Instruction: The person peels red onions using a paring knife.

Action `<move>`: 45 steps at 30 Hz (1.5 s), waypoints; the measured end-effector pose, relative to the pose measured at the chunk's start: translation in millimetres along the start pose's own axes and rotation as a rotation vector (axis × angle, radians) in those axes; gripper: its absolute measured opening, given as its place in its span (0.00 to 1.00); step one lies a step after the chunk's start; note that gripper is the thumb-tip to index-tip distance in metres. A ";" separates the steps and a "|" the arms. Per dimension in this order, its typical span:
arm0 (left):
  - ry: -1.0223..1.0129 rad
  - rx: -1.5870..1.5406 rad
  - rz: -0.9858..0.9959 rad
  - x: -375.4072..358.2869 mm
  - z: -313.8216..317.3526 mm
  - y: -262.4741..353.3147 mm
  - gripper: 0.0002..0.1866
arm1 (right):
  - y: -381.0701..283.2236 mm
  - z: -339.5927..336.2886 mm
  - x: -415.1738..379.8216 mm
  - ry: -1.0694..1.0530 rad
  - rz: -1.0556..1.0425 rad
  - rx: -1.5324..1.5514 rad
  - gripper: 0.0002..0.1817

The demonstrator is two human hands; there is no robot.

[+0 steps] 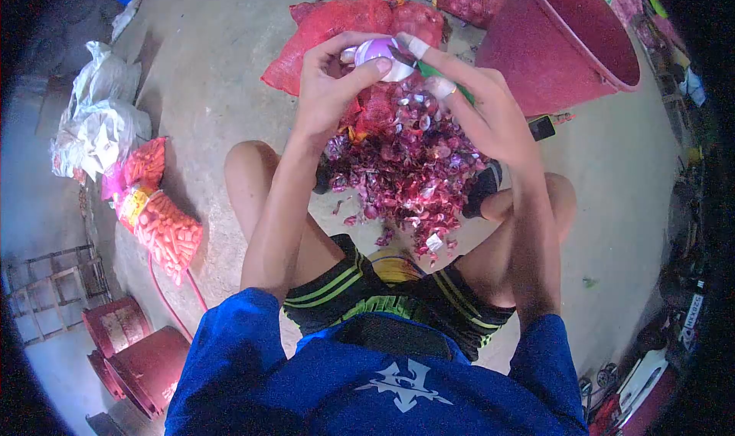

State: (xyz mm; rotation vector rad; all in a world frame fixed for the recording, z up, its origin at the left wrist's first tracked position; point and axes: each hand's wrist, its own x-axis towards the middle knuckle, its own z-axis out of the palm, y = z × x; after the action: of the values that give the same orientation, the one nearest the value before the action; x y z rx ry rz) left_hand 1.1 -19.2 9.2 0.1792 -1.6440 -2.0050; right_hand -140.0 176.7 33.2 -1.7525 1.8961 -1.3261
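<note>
My left hand (337,76) is closed around a purple and white peeled onion (375,52), held up over the pile. In my right hand (486,103) is a small knife (402,53) with a dark blade and a green handle, the blade against the onion. White wraps cover the tips of my right thumb and forefinger. Below both hands, a heap of red onion skins (413,168) lies on the floor between my legs. Just beyond my hands is a red mesh sack (337,34) of onions.
A large red tub (536,53) stands at the upper right, near a dark phone-like object (542,128). Another mesh sack (468,1) lies behind it. Bags of carrots (168,233) and white sacks (99,107) are on the left, with red buckets (149,359) at the lower left.
</note>
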 end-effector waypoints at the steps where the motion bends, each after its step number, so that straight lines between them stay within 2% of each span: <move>1: -0.009 0.002 0.000 0.2 -0.6 0.1 0.19 | 0.7 -0.8 0.4 -0.017 0.017 -0.030 0.28; 5: -0.008 0.013 -0.006 1.3 0.8 3.7 0.19 | -11.3 9.2 -0.1 0.034 0.165 0.079 0.27; 7: -0.031 -0.066 0.096 2.4 2.4 1.8 0.22 | -14.1 20.7 3.3 0.184 0.185 0.426 0.25; 8: -0.032 -0.064 0.097 2.0 1.2 1.7 0.22 | -12.9 19.1 2.9 0.185 0.183 0.427 0.25; 10: -0.085 -0.140 0.102 0.8 -1.4 2.0 0.28 | -8.7 12.4 1.1 0.215 0.386 0.810 0.24; 14: -0.113 -0.219 0.057 -3.8 0.0 3.8 0.32 | -7.8 6.8 4.4 0.172 0.441 0.655 0.26; 16: -0.154 -0.181 0.062 -4.2 -2.5 -0.4 0.34 | -0.2 13.0 2.1 0.151 0.355 0.500 0.26; 19: -0.124 -0.348 -0.035 -5.7 0.2 4.7 0.34 | -2.7 11.4 1.7 0.201 0.353 0.549 0.26; 23: -0.108 -0.383 -0.038 -3.8 6.2 3.3 0.34 | -11.4 9.9 3.3 0.287 0.443 0.734 0.25; 25: -0.119 -0.265 -0.045 -3.1 6.4 -2.2 0.34 | -7.8 15.4 8.7 0.447 0.234 0.421 0.25; 29: -0.190 -0.168 -0.030 -3.3 21.1 -2.7 0.35 | -10.5 10.8 13.1 0.544 0.227 0.237 0.25; 31: -0.044 -0.027 0.017 -3.2 32.3 -10.3 0.35 | -9.0 11.0 13.1 0.540 0.224 0.285 0.25; 32: -0.045 -0.025 0.015 -2.8 34.2 -13.2 0.35 | -7.8 10.7 11.9 0.538 0.224 0.328 0.25; 34: -0.003 -0.132 -0.079 -1.4 35.6 -19.9 0.34 | 0.0 10.0 10.4 0.552 0.234 0.284 0.24; 39: -0.081 -0.342 -0.102 3.1 25.2 -29.9 0.31 | 10.0 9.5 14.6 0.590 0.194 0.306 0.20; 41: -0.102 -0.424 -0.126 4.2 25.1 -31.9 0.30 | 11.6 13.2 18.1 0.611 0.116 0.296 0.17; 45: -0.242 -0.655 -0.145 1.2 20.3 -40.5 0.34 | 31.6 -0.7 12.5 0.604 0.207 0.145 0.17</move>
State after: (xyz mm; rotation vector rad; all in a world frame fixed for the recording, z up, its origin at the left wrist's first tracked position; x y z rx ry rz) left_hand -21.5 2.6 -23.5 -0.1967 -1.0359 -2.6433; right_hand -164.8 161.8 15.4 -1.1206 2.1184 -2.0031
